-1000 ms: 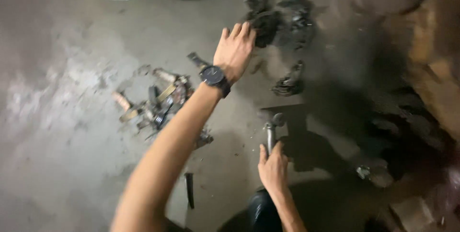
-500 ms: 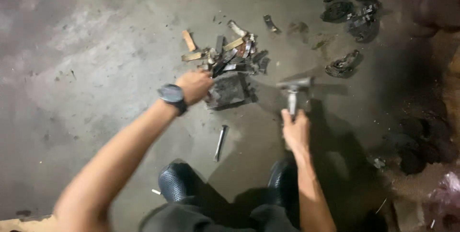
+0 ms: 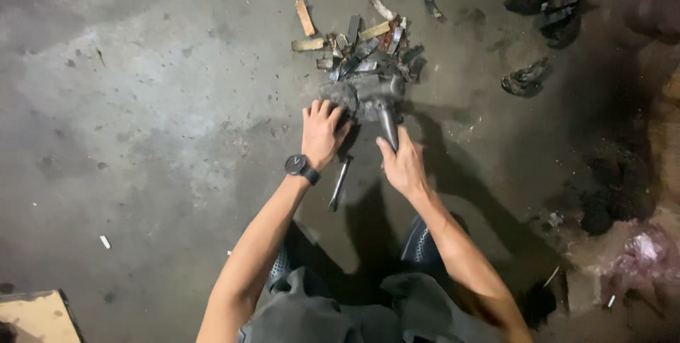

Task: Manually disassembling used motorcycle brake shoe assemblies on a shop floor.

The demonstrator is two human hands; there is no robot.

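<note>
Grey greasy lump (image 3: 358, 96) lay under left hand (image 3: 324, 132), fingers spread flat on it. Right hand (image 3: 404, 166) gripped hammer (image 3: 387, 117), probably. Pink bag (image 3: 648, 254) near right.

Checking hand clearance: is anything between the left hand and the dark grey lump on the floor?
Nothing visible: the left hand rests directly on the dark grey lump; the right hand holds the hammer against it.
</note>
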